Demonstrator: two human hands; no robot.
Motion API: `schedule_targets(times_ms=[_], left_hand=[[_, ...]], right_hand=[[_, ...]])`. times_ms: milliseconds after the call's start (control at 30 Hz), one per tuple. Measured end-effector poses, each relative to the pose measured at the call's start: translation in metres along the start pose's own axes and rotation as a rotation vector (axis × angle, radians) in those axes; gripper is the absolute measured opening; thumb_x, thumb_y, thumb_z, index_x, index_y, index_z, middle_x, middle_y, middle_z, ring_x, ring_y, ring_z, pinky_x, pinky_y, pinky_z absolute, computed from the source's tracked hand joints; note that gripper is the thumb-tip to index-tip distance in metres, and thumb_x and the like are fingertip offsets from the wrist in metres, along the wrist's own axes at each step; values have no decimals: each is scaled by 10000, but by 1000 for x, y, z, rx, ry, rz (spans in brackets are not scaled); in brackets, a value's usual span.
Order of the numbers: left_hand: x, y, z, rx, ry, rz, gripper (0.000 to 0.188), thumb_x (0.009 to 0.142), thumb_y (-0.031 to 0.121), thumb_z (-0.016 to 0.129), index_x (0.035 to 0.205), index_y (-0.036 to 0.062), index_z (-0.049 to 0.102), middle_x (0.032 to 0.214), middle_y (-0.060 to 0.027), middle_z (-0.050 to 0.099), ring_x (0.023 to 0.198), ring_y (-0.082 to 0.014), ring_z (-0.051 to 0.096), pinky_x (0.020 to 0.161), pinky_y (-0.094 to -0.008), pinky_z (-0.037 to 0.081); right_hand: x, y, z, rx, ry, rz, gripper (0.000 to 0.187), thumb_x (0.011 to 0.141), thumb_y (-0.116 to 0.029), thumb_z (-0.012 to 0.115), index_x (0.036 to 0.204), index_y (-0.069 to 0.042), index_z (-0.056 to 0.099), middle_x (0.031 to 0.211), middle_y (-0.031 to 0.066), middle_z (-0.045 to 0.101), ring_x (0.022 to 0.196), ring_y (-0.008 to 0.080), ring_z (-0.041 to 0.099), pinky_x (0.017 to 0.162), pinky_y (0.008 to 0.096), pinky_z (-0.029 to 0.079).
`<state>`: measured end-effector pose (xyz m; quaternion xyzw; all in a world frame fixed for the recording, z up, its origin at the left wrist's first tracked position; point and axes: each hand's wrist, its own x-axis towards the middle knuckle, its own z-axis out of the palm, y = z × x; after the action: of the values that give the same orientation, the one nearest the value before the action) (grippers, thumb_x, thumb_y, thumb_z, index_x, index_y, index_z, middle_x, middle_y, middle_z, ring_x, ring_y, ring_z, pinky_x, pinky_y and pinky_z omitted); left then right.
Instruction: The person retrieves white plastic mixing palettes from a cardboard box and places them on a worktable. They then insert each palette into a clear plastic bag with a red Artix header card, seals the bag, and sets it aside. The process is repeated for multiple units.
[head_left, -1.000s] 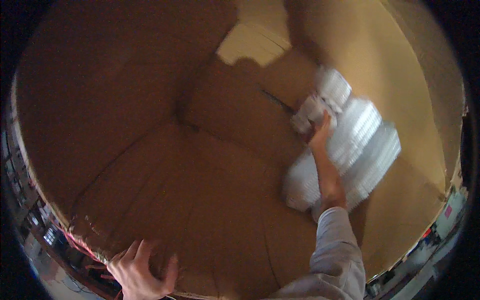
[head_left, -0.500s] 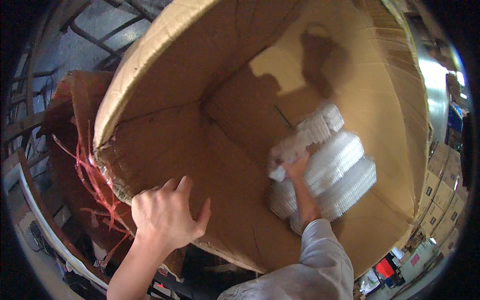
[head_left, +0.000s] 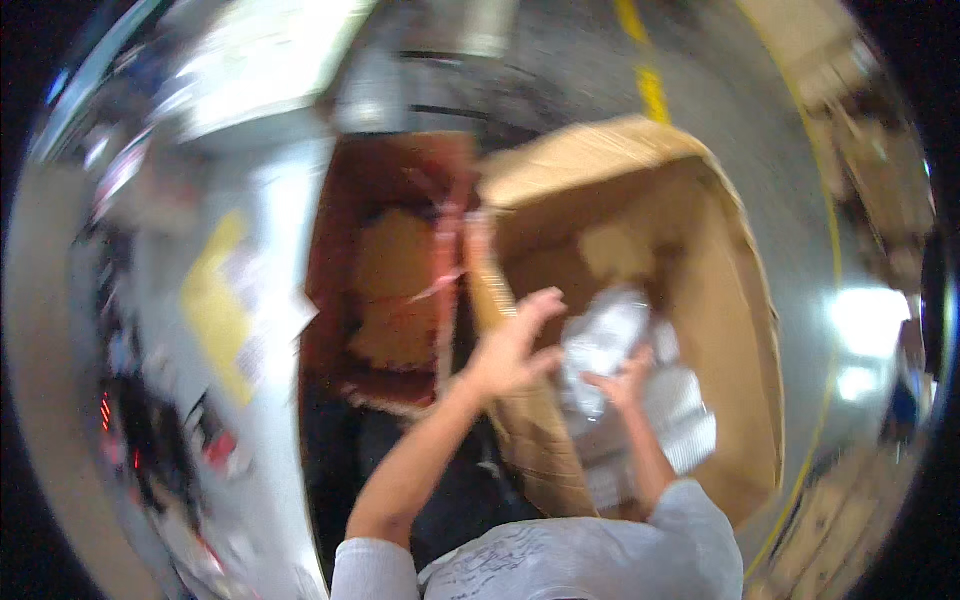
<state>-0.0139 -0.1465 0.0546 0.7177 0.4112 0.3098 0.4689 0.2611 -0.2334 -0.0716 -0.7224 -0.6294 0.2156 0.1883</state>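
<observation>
A blurred view looks down into a large open cardboard box (head_left: 720,300) at centre right of the frame. The right hand (head_left: 625,380) reaches inside, its grip closed on a clear plastic-wrapped bundle (head_left: 600,345) lifted above more white packs (head_left: 670,430) lying low in the box. The left hand (head_left: 510,345), fingers spread and grasping nothing, hovers at the box's left wall. The slippery wrap could slide from the one-handed hold and drop back. A reddish-brown box (head_left: 390,270) stands just left.
</observation>
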Motion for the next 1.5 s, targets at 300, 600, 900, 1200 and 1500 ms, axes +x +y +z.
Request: schedule_targets(times_ms=[300,600,900,1200,1500], left_hand=[[-268,78,-98,-269,598,-102,824,838,496,523,1453,55,197,1532,-145,90,1414,-282,87,1116,-429,121],[-504,65,-92,-1659,1136,-116,527,921,390,521,1269,1,451,1180,-108,563,1024,-222,583,857,-357,494],[-537,36,-63,-1511,1546,-36,529,878,349,574,1257,0,454,1165,-110,567,1015,-227,586,859,-362,495],[-474,46,-87,-1406,1692,-114,540,835,307,627,1245,-1,458,1149,-112,571,1005,-232,589,860,-367,496],[-442,63,-82,-1165,1770,60,561,792,265,679,1234,-2,461,1133,-115,575,995,-237,592,862,-372,496]], right_hand=[[-40,-212,-117,731,-284,-205,979,484,-382,874,1286,-4,459,1394,185,326,1258,345,365,1053,431,303],[-203,-442,9,527,-1429,-541,987,488,-388,871,1298,-11,450,1419,184,298,1285,345,333,1062,439,275],[-208,-550,89,224,-2351,-701,996,493,-395,868,1309,-17,442,1444,183,269,1312,346,302,1072,447,247],[-128,-587,124,315,-2649,-564,1013,493,-399,865,1325,-19,429,1475,182,224,1347,336,252,1084,446,208],[-116,-609,88,517,-2394,-467,1060,487,-349,854,1361,14,376,1495,180,184,1379,261,194,1093,381,158]])
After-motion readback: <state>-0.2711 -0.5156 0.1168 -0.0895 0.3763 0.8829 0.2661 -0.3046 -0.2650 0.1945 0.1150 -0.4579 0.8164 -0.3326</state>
